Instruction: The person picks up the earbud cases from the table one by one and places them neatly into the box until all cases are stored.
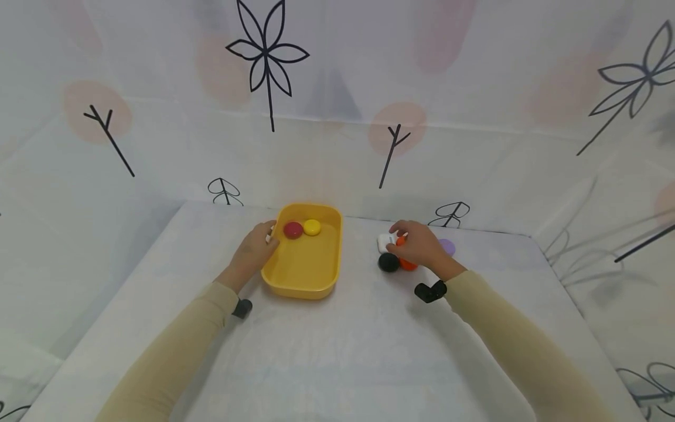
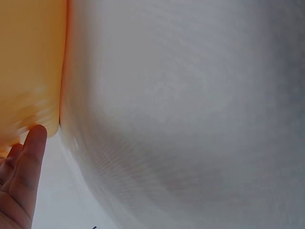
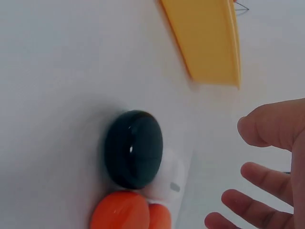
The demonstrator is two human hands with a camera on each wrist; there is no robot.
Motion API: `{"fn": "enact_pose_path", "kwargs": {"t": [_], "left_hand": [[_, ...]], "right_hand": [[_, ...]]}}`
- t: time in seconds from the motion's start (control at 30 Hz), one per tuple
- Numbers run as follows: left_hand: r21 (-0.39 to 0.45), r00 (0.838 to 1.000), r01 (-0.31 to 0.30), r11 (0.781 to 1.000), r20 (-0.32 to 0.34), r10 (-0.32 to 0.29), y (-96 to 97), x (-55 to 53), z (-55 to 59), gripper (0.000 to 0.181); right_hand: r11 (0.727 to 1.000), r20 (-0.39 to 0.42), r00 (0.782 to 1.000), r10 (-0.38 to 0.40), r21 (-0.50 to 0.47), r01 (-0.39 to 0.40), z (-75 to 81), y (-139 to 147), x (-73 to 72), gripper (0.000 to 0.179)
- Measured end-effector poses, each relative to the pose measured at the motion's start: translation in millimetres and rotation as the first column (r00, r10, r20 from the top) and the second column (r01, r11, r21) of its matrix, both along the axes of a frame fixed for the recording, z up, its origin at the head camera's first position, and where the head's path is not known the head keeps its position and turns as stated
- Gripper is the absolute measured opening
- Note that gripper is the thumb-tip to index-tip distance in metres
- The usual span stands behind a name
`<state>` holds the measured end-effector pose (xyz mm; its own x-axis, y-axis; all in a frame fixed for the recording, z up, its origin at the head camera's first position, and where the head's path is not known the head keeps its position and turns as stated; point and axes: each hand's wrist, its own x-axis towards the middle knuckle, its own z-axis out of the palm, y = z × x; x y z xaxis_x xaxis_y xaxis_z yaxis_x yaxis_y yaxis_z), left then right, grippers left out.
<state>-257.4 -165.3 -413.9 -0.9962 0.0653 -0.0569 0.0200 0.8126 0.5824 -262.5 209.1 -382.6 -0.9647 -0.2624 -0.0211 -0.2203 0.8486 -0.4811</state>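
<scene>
My left hand (image 1: 255, 249) holds the left rim of a yellow tray (image 1: 302, 272), thumb at the inner edge; in the left wrist view its fingers (image 2: 28, 167) lie against the outer wall. Inside the tray, towards the back, sit a red round piece (image 1: 293, 230) and a yellow round piece (image 1: 312, 227). My right hand (image 1: 419, 245) hovers over a small cluster, fingers spread and holding nothing. The cluster has a glossy black round piece (image 3: 134, 150), a white piece (image 1: 385, 242) and two orange pieces (image 3: 119, 212). The hand partly covers the cluster.
A light purple round piece (image 1: 447, 247) lies just right of my right hand. White cloth covers the table (image 1: 327, 351); a printed cloth backdrop (image 1: 327, 158) rises behind the tray and along the sides. Dark wrist cameras (image 1: 430, 291) hang at both sleeves.
</scene>
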Motion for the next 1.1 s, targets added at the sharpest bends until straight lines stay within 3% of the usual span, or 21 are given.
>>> {"fn": "enact_pose_path", "kwargs": {"t": [0.37, 1.1], "left_hand": [[-0.020, 1.000, -0.016, 1.000, 0.020, 0.016, 0.1, -0.8, -1.2, 0.054], [0.002, 1.000, -0.016, 1.000, 0.021, 0.016, -1.8, -2.9, -4.7, 0.055]], "right_hand": [[0.999, -0.018, 0.999, 0.027, -0.038, -0.027, 6.0, -22.2, -7.5, 0.038], [0.983, -0.038, 0.999, -0.029, -0.184, 0.022, 19.1, -68.3, -23.9, 0.035]]}}
